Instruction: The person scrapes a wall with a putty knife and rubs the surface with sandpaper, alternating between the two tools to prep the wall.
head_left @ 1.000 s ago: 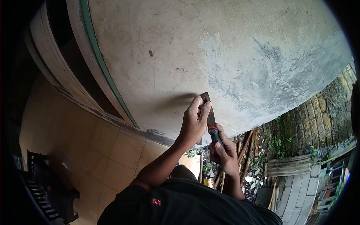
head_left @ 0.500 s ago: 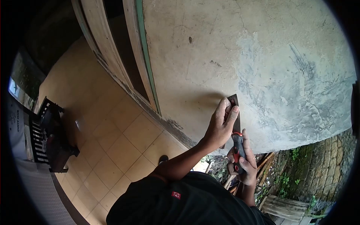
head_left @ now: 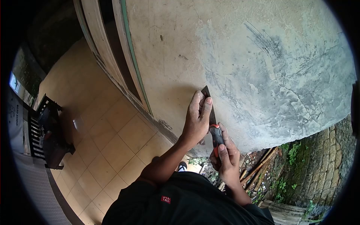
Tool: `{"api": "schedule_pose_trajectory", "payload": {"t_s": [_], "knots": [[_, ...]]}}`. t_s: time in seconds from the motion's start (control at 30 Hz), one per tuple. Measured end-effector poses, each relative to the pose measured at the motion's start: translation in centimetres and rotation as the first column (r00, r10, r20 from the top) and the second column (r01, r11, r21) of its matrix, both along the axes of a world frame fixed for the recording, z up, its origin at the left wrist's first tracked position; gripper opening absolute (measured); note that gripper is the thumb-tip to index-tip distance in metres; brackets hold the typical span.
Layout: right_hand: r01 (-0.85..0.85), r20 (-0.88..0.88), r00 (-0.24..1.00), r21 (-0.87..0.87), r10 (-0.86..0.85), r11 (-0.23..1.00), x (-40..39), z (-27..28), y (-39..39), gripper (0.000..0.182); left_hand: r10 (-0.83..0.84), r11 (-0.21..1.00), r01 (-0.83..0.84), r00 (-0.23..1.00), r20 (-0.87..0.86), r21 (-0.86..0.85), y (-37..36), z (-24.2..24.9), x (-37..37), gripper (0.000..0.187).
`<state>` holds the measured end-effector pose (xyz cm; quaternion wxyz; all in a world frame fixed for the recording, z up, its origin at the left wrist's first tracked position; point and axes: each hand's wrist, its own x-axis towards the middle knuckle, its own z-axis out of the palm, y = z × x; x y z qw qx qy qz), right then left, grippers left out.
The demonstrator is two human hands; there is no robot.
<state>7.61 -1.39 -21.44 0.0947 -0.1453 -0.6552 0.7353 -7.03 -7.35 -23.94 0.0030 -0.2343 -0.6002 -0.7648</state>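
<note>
A putty knife (head_left: pixel 216 135) with a dark metal blade and a black-and-red handle is held in front of the plastered wall (head_left: pixel 168 33). My left hand (head_left: pixel 197 119) pinches the blade near its far end, thumb on the near side. The blade's tip pokes out just past those fingertips. My right hand (head_left: pixel 227 159) is closed around the handle, with the thumb lying along it. Part of the blade's far end is hidden behind the left fingers. Both hands look dusty. Grey patches and scratches cover the wall to the right of the knife.
A wooden door frame (head_left: pixel 131 63) with a green edge stands at the left of the wall. Beige floor tiles (head_left: pixel 108 150) spread below it, with a dark wooden bench (head_left: pixel 52 137) farther left. Bamboo sticks (head_left: pixel 260 168) and a stone wall (head_left: pixel 322 161) lie to the lower right.
The view has shifted, with the hands and knife now farther left in it. The knife leans more to the left at its tip. Both hands keep their hold.
</note>
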Motion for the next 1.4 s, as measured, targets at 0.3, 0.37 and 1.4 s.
{"api": "schedule_pose_trajectory", "payload": {"t_s": [0.3, 0.37, 1.4], "knots": [[-0.070, 0.048, 0.997, 0.090, 0.066, 0.994, -0.4, 1.3, -1.4, 0.055, 0.084, 0.996, -0.082, 0.996, -0.041, 0.046, 0.1, 1.0, -0.5, 0.025], [-0.103, -0.016, 0.994, 0.104, 0.105, 0.989, 0.5, 1.5, -0.9, 0.054, -0.012, 0.998, 0.019, 0.992, 0.128, -0.052, -0.5, 1.2, 0.6, 0.025], [-0.085, 0.034, 0.996, 0.214, 0.079, 0.973, 0.4, 2.1, -0.5, 0.051, 0.034, 0.992, -0.053, 0.987, 0.158, 0.116, 0.9, 0.2, 0.9, 0.030]]}}
